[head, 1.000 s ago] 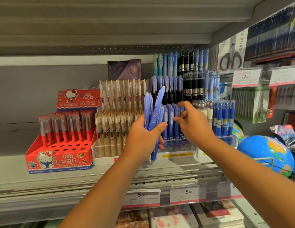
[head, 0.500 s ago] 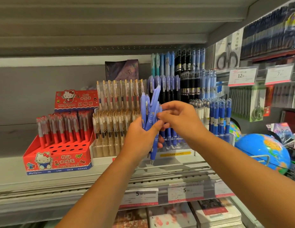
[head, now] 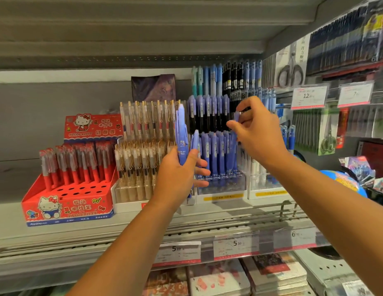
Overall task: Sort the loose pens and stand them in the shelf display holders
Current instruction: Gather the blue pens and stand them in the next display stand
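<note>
Both arms stretch forward: left hand [head: 177,177] grips an upright bundle of lilac-blue pens [head: 182,133], right hand [head: 260,135] pinches a single pen [head: 237,116].

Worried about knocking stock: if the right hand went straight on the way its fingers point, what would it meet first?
Probably the purple pens standing in the tiered holder, beyond the right hand and its pinched pen; depth unclear.

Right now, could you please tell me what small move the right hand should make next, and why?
Probably lower the periwinkle plastic pen pinched in the right hand into the clear acrylic holder just below it, where matching pens already stand; the left hand grips more loose pens.
</note>
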The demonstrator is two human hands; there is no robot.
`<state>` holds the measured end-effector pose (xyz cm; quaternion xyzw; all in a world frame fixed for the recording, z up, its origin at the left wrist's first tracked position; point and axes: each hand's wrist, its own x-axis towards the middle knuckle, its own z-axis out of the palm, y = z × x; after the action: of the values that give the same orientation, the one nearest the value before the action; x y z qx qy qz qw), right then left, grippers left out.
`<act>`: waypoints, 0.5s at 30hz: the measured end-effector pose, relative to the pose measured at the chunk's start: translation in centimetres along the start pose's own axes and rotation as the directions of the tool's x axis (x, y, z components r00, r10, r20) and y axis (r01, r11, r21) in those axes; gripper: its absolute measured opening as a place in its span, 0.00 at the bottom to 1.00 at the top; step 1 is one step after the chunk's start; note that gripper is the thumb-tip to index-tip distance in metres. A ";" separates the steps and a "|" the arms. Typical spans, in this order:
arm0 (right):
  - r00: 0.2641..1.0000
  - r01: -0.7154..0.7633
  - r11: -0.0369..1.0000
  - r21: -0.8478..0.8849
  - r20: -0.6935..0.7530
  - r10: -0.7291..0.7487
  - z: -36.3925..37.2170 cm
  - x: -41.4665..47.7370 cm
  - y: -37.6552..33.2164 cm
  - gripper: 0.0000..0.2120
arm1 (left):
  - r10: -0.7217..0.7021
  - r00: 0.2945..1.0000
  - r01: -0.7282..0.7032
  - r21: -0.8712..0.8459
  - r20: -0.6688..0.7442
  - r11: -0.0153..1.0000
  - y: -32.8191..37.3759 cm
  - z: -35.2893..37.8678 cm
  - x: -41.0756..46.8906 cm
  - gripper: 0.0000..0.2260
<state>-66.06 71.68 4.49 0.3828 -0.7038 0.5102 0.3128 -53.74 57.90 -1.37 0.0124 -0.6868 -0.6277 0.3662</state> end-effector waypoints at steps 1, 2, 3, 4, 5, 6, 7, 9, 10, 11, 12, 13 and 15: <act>1.000 0.022 0.999 -0.023 -0.012 -0.022 0.1 0.2 0.1 0.11 | 0.001 1.000 -0.001 0.007 0.011 1.000 0.0 0.1 0.0 0.05; 0.999 0.041 0.998 -0.050 -0.019 -0.042 0.3 0.3 0.1 0.11 | -0.001 1.000 0.001 0.012 0.019 1.000 0.0 0.1 0.0 0.04; 0.998 0.060 0.995 -0.083 -0.018 -0.062 0.5 0.3 0.1 0.11 | -0.002 1.000 0.002 0.016 0.025 1.000 -0.1 0.1 0.0 0.04; 0.997 0.076 0.990 -0.116 -0.011 -0.077 0.8 0.3 0.2 0.11 | -0.004 1.000 0.003 0.022 0.029 1.000 -0.1 0.1 0.0 0.05; 0.996 0.084 0.986 -0.146 0.000 -0.085 1.1 0.3 0.2 0.11 | -0.003 0.999 0.002 0.027 0.032 1.000 -0.1 0.1 0.0 0.05; 0.996 0.087 0.981 -0.175 0.013 -0.086 1.3 0.3 0.3 0.11 | -0.001 0.999 0.000 0.034 0.034 0.999 0.0 0.1 -0.1 0.05; 0.996 0.085 0.975 -0.206 0.029 -0.081 1.6 0.2 0.4 0.11 | 0.001 0.999 -0.002 0.040 0.035 0.999 0.0 0.1 -0.1 0.05; 0.996 0.067 0.962 -0.265 0.079 -0.048 2.0 0.0 0.8 0.11 | 0.001 0.999 -0.002 0.046 0.036 0.999 0.0 0.1 -0.1 0.05; 0.994 0.055 0.955 -0.290 0.111 -0.024 2.1 -0.2 0.9 0.10 | -0.001 0.999 -0.001 0.044 0.039 0.999 0.0 0.1 -0.1 0.04; 0.990 0.044 0.950 -0.310 0.139 0.000 2.2 -0.3 1.1 0.09 | -0.001 0.999 -0.001 0.040 0.043 0.999 0.0 0.1 -0.1 0.04; 0.987 0.031 0.946 -0.322 0.161 0.023 2.3 -0.4 1.2 0.07 | 0.000 0.999 -0.001 0.037 0.047 0.999 0.0 0.0 -0.1 0.04; 0.983 0.022 0.943 -0.333 0.178 0.040 2.3 -0.5 1.3 0.06 | -0.001 0.999 -0.001 0.034 0.052 0.999 0.0 0.0 -0.1 0.04; 0.978 0.045 0.923 -0.383 0.204 0.036 2.3 -0.7 1.5 0.05 | -0.004 0.998 0.002 0.028 0.059 1.000 -0.1 0.0 0.0 0.04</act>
<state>-67.10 69.91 2.55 0.3663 -0.8181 0.3186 0.3083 -53.75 57.87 -1.42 -0.0001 -0.7061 -0.6187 0.3445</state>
